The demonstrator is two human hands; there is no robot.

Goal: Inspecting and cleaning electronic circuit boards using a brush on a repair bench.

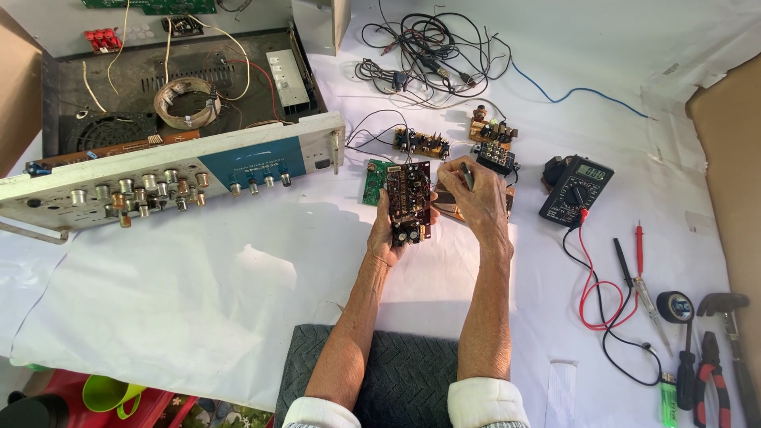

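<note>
Mid-worktop, the left hand (390,226) grips a dark circuit board (408,202) upright; the right hand (476,194) pinches a slim grey tool (468,176) beside it.

One head-worn view, looking steeply down and forward over the person's forearms; hands sit mid-frame at arm's length; the white sheet (238,301) fills most of the frame.
</note>
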